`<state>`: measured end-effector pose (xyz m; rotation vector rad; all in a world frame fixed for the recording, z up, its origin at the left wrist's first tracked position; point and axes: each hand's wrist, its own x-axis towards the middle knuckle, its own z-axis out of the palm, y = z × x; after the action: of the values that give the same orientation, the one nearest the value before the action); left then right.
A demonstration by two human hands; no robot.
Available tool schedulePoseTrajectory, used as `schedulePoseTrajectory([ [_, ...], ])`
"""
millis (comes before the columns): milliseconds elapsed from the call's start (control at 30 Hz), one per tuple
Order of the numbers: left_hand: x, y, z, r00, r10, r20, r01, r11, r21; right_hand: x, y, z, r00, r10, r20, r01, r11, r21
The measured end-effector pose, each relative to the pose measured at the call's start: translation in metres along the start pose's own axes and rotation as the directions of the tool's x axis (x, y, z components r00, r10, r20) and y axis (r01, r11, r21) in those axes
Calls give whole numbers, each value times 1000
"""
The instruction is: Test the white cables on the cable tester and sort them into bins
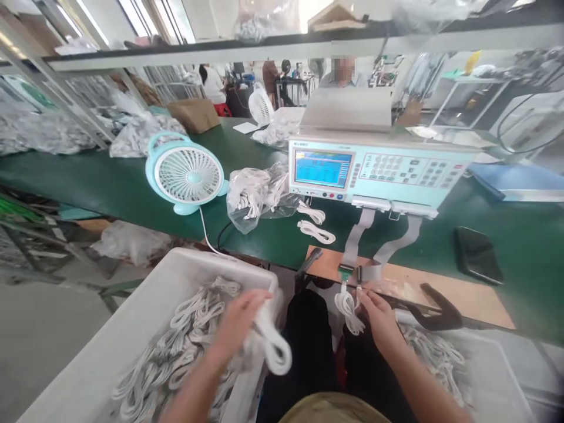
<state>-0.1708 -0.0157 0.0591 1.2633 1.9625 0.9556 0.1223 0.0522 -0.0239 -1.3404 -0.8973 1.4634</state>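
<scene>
The left hand [240,323] holds a looped bundle of white cable [275,346], its fingers closed on it above the near rim of a white bin [110,320]; the hand and the bundle are both blurred. More coiled cables [185,335] lie heaped inside that bin. The right hand [376,311] is narrow, fingertips pinching a cable end [359,294] just below a dark connector [360,275] at the front edge of the bench [259,249] (whether the two are joined is too small to tell). Beside it, a second coiled cable [349,311] hangs from a green connector [346,270].

Two grey ribbon cables [352,244] run from the front of a pale blue tester [396,170] down to these connectors, over a tan board [409,279] along the bench edge. The tester's screen [323,169] is lit blue. Left of the tester sits a clear plastic bag [253,197] with white cables in it, and two small cable coils [316,232] lie just in front of the tester. Farther left, a light blue fan [189,173] stands upright on the bench. A black phone [478,254] lies at the right, partly beyond the board. Under the bench at the right, another bin [489,364] holds more white cables. A person [342,73] is visible behind the tester.
</scene>
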Motion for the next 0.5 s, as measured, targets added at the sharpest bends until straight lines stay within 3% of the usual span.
schedulePoseTrajectory([
  [33, 5, 15, 30, 977, 44, 210, -26, 996, -87, -1, -1, 0, 1000, -10, 3, 10, 1000, -1],
  [67, 10, 26, 59, 933, 101, 344, -45, 985, -167, -2, -3, 1, 1000, -23, 6, 23, 1000, -5],
  [133, 23, 36, 109, 867, 165, 470, -35, 961, -274, -4, -7, 2, 999, -49, 8, 49, 999, -17],
  [200, 33, 38, 145, 836, 161, 525, 11, 951, -309, -4, -9, 3, 998, -59, -2, 59, 998, -23],
  [267, 39, 38, 165, 818, 121, 563, 110, 927, -359, -4, -9, 5, 998, -67, -14, 67, 998, -17],
  [367, 39, 41, 176, 807, 79, 585, 254, 848, -465, -4, -7, 7, 996, -84, -29, 85, 996, 10],
  [500, 27, 45, 179, 847, 49, 529, 269, 819, -507, -4, -8, 8, 995, -94, -33, 95, 995, 32],
])
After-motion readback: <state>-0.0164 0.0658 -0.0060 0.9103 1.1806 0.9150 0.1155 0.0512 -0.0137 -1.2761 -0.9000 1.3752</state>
